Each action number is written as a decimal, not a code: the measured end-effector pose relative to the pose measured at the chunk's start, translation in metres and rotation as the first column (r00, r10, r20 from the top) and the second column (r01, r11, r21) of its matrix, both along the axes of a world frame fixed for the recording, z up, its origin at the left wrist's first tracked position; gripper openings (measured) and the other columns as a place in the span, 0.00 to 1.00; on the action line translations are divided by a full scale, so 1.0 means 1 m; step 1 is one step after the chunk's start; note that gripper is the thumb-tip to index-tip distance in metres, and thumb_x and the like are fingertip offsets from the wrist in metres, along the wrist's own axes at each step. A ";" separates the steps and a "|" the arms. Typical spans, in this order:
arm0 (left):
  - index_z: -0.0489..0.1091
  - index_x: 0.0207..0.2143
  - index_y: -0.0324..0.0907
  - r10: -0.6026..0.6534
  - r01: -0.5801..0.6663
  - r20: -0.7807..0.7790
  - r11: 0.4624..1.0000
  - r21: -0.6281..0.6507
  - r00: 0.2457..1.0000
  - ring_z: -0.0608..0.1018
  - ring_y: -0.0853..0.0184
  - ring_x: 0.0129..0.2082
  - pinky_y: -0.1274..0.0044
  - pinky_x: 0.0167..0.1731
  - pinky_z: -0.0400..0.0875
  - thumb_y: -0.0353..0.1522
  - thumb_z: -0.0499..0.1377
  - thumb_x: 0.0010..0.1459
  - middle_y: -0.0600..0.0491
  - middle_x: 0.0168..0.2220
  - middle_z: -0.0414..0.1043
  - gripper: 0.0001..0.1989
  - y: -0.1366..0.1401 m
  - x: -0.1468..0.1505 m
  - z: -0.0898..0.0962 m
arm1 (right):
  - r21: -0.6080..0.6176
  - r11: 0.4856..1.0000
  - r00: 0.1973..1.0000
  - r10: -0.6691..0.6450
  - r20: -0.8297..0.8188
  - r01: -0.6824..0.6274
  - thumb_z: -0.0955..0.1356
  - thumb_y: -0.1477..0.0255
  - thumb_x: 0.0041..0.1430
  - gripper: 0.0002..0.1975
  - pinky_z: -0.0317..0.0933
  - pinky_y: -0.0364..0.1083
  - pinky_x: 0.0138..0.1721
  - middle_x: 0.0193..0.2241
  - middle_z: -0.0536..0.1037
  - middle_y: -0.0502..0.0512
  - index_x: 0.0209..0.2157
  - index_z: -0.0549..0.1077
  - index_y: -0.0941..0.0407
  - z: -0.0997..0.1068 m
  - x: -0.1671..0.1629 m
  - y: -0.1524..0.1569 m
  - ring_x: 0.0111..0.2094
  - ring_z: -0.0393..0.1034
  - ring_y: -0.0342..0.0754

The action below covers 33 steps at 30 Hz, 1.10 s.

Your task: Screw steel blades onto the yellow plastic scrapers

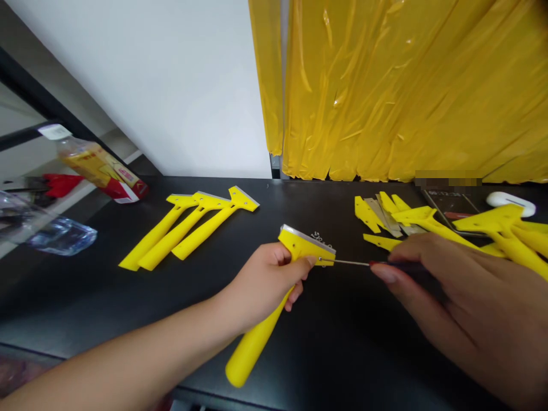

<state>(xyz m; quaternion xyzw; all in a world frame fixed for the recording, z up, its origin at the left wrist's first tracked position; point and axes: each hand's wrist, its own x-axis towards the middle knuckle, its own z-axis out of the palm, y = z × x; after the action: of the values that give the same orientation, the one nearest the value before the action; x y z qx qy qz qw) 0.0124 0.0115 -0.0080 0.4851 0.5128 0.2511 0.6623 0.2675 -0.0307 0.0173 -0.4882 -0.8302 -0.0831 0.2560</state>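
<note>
You're grasping the scraper (259, 345) in your left hand (265, 277) and pinching a screwdriver (349, 262) in your right hand (466, 297) — ideally seating its tip squarely on the screw (319, 260) between them.

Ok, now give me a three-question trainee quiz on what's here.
1. True or false: the left hand holds a yellow scraper.
2. How many other scrapers lie grouped to the left of that hand on the black table?
3. Pick one. The right hand holds: A, a bottle; B, a screwdriver; C, a loose blade.

Key: 1 true; 2 three; 3 B.
</note>
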 end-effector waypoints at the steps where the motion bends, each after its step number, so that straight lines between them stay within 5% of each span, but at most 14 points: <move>1: 0.66 0.26 0.43 -0.002 0.002 -0.001 1.000 -0.001 1.000 0.66 0.73 0.16 0.81 0.18 0.63 0.42 0.65 0.66 0.59 0.16 0.65 0.18 0.000 0.000 0.000 | 0.003 1.000 1.000 -0.016 0.000 0.016 0.64 0.56 0.78 0.15 0.60 0.51 0.26 0.34 0.81 0.56 0.49 0.71 0.53 0.000 0.000 0.000 0.27 0.78 0.53; 4: 0.66 0.26 0.43 -0.005 0.005 -0.007 1.000 -0.003 1.000 0.66 0.73 0.16 0.81 0.18 0.63 0.42 0.65 0.66 0.59 0.16 0.65 0.18 0.000 0.000 0.001 | -0.009 1.000 1.000 0.008 -0.022 -0.009 0.63 0.61 0.79 0.11 0.63 0.49 0.27 0.37 0.83 0.57 0.50 0.69 0.54 -0.001 0.000 -0.002 0.30 0.81 0.53; 7: 0.67 0.26 0.43 -0.005 0.004 -0.011 1.000 -0.003 1.000 0.66 0.73 0.16 0.80 0.18 0.63 0.41 0.64 0.66 0.59 0.16 0.65 0.18 0.000 0.000 0.000 | 0.014 0.999 0.999 0.034 0.013 -0.034 0.65 0.60 0.78 0.10 0.56 0.49 0.22 0.28 0.80 0.50 0.43 0.69 0.52 -0.001 0.000 -0.002 0.21 0.75 0.49; 11: 0.67 0.26 0.43 0.003 -0.003 -0.013 1.000 0.002 1.000 0.66 0.72 0.16 0.80 0.18 0.63 0.42 0.65 0.65 0.59 0.17 0.65 0.18 0.000 0.000 -0.001 | 0.039 0.999 0.999 0.024 0.031 -0.025 0.64 0.60 0.77 0.12 0.59 0.50 0.26 0.35 0.82 0.56 0.49 0.70 0.54 0.001 -0.001 -0.001 0.28 0.79 0.53; 15: 0.68 0.27 0.43 0.017 -0.018 -0.007 1.000 -0.001 1.000 0.66 0.72 0.16 0.80 0.18 0.62 0.42 0.65 0.66 0.59 0.16 0.65 0.17 0.000 0.000 0.000 | 0.020 0.999 0.998 0.043 0.055 -0.044 0.66 0.59 0.77 0.11 0.53 0.50 0.24 0.26 0.76 0.50 0.41 0.70 0.51 0.001 -0.002 -0.002 0.21 0.71 0.50; 19: 0.68 0.26 0.43 0.017 -0.017 -0.007 1.000 0.006 1.000 0.66 0.73 0.15 0.80 0.18 0.62 0.42 0.65 0.66 0.59 0.16 0.65 0.18 0.001 0.000 -0.001 | 0.004 1.000 0.999 0.031 0.015 -0.031 0.64 0.58 0.77 0.14 0.62 0.51 0.29 0.39 0.82 0.57 0.51 0.70 0.54 0.001 -0.004 -0.002 0.32 0.80 0.55; 23: 0.68 0.26 0.43 0.024 -0.024 -0.005 1.000 -0.001 1.000 0.66 0.72 0.15 0.80 0.18 0.63 0.42 0.65 0.66 0.59 0.16 0.65 0.18 0.001 0.000 -0.001 | -0.004 0.999 0.998 0.054 0.037 -0.054 0.65 0.61 0.77 0.11 0.54 0.50 0.24 0.24 0.74 0.48 0.38 0.69 0.51 0.001 -0.003 -0.002 0.20 0.69 0.49; 27: 0.67 0.26 0.43 0.011 -0.011 -0.011 1.000 0.010 1.000 0.66 0.72 0.15 0.80 0.19 0.63 0.42 0.65 0.66 0.59 0.16 0.65 0.19 0.001 0.001 -0.001 | 0.050 0.998 0.998 -0.047 0.030 0.046 0.66 0.59 0.76 0.17 0.62 0.53 0.29 0.42 0.82 0.62 0.56 0.70 0.56 0.000 -0.002 -0.002 0.35 0.81 0.59; 33: 0.68 0.26 0.43 0.014 -0.014 -0.019 1.000 0.017 1.000 0.67 0.72 0.15 0.80 0.19 0.62 0.42 0.64 0.66 0.58 0.16 0.66 0.18 0.001 0.001 0.000 | 0.010 0.982 0.982 0.187 0.009 -0.187 0.65 0.74 0.76 0.04 0.68 0.51 0.31 0.37 0.82 0.55 0.48 0.69 0.52 0.001 -0.009 -0.004 0.34 0.81 0.53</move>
<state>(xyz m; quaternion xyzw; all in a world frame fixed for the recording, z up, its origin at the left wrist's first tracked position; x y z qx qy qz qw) 0.0135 0.0124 -0.0082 0.4895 0.5204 0.2556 0.6513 0.2586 -0.0342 0.0182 -0.4064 -0.8729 -0.0652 0.2618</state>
